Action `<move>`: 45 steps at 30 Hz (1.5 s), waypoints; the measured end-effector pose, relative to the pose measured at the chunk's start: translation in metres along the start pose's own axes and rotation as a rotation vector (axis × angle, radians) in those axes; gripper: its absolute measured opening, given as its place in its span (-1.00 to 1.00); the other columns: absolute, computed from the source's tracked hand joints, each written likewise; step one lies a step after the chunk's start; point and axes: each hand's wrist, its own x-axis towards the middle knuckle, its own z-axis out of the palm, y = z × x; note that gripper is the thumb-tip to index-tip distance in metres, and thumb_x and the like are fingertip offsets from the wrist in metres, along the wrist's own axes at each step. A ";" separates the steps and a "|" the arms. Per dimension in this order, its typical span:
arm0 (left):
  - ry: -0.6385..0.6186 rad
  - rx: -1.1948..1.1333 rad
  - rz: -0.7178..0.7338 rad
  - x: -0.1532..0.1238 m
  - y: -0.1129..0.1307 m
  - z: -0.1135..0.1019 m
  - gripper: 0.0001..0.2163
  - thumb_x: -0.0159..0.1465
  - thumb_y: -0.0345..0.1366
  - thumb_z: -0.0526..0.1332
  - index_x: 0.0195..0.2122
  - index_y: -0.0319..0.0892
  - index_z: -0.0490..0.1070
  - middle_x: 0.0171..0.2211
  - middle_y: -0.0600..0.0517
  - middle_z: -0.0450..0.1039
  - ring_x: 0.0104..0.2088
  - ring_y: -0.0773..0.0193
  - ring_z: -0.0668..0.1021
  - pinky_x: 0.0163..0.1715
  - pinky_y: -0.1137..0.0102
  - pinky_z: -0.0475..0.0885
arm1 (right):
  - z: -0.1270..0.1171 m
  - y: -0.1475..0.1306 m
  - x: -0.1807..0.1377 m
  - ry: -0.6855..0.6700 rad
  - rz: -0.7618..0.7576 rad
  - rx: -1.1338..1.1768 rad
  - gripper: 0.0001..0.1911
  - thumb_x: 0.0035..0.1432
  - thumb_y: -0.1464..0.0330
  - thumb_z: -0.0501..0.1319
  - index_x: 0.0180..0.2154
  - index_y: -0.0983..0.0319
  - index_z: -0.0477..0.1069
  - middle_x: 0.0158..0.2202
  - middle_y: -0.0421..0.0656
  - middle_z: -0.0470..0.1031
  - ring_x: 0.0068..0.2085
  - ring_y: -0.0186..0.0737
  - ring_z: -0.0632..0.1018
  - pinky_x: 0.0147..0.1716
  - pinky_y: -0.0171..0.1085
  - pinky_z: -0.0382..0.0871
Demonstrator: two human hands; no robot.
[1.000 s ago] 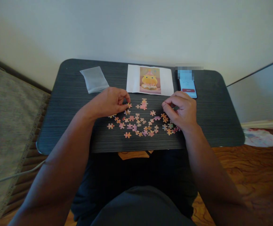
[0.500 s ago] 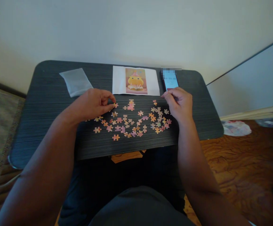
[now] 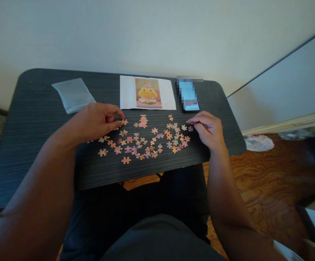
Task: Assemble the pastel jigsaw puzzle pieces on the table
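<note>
On the left of the table, my left hand (image 3: 100,121) is closed, its thumb and forefinger pinching a small puzzle piece (image 3: 124,122). My right hand (image 3: 208,131) is on the right with its fingers drawn together; whether anything is between them is hidden. A loose pinkish piece (image 3: 190,128) lies right by its fingertips. Several joined pieces form a pink and yellow cluster (image 3: 143,122) between the hands. Many loose pieces (image 3: 129,139) are scattered in front of it, and a curved group (image 3: 176,137) lies nearer my right hand.
Behind the pieces lies a white sheet (image 3: 127,92) with a printed picture of a yellow character and a cake. A phone (image 3: 191,107) rests to its right, a clear plastic bag (image 3: 74,95) to its left. The dark table (image 3: 38,119) stands against a pale wall (image 3: 146,36).
The view has shifted right, so the table things appear further left. My right hand has come down from beside the phone to the loose pieces. My left hand keeps its pinch.
</note>
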 end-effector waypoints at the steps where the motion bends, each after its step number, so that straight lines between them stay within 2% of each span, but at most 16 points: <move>1: 0.001 -0.007 -0.003 0.000 0.000 0.000 -0.73 0.35 -0.10 0.34 -0.03 -0.12 0.68 -0.55 0.07 0.47 -0.53 0.26 0.44 -0.40 0.29 0.20 | -0.001 0.002 -0.004 0.012 0.002 -0.010 -0.67 0.26 0.46 0.22 -0.19 0.04 0.76 -0.24 -0.18 0.69 -0.20 -0.11 0.69 -0.15 -0.05 0.54; 5: -0.001 -0.008 0.003 0.000 0.000 0.000 -0.70 0.36 -0.07 0.32 -0.02 -0.13 0.67 -0.56 0.09 0.44 -0.55 0.27 0.43 -0.42 0.28 0.21 | -0.006 0.008 -0.020 0.066 0.044 -0.077 -0.69 0.27 0.45 0.25 -0.15 0.05 0.75 -0.24 -0.18 0.66 -0.21 -0.09 0.67 -0.17 -0.06 0.51; 10: 0.000 -0.010 0.016 0.000 -0.005 0.000 -0.71 0.37 -0.06 0.32 -0.02 -0.11 0.67 -0.56 0.09 0.44 -0.54 0.28 0.43 -0.42 0.27 0.22 | -0.008 0.010 -0.032 0.030 0.055 -0.081 -0.71 0.24 0.46 0.30 -0.10 0.05 0.73 -0.22 -0.17 0.62 -0.21 -0.08 0.64 -0.20 -0.07 0.48; 15: -0.015 0.012 -0.002 -0.001 -0.004 0.000 -0.72 0.42 -0.06 0.29 -0.01 -0.09 0.66 -0.55 0.11 0.45 -0.50 0.31 0.42 -0.40 0.29 0.23 | -0.007 0.009 -0.033 0.024 0.048 -0.061 -0.70 0.24 0.47 0.31 -0.08 0.08 0.72 -0.20 -0.16 0.60 -0.22 -0.10 0.63 -0.21 -0.09 0.48; 27: 0.009 -0.003 -0.011 -0.002 0.002 -0.001 -0.73 0.38 -0.11 0.30 -0.03 -0.15 0.66 -0.56 0.11 0.44 -0.51 0.30 0.42 -0.37 0.31 0.22 | -0.007 -0.001 -0.033 -0.029 0.007 -0.085 -0.76 0.31 0.45 0.32 -0.09 0.04 0.70 -0.22 -0.17 0.61 -0.22 -0.07 0.63 -0.17 -0.05 0.49; 39: 0.073 -0.062 -0.043 -0.004 0.010 -0.002 -0.72 0.36 -0.17 0.27 -0.04 -0.23 0.62 -0.53 0.11 0.40 -0.48 0.30 0.43 -0.33 0.33 0.25 | -0.009 0.001 -0.035 -0.057 -0.031 -0.158 -0.80 0.34 0.42 0.35 -0.07 0.06 0.69 -0.26 -0.17 0.61 -0.26 -0.09 0.62 -0.25 -0.09 0.44; 45: 0.201 -0.103 -0.088 -0.011 0.004 -0.014 -0.85 0.34 -0.26 0.34 -0.17 -0.23 0.62 -0.54 0.11 0.38 -0.50 0.34 0.39 -0.37 0.33 0.24 | -0.008 0.003 -0.037 -0.055 -0.029 -0.201 -0.84 0.38 0.36 0.35 -0.07 0.09 0.70 -0.26 -0.15 0.62 -0.28 -0.10 0.60 -0.25 -0.09 0.43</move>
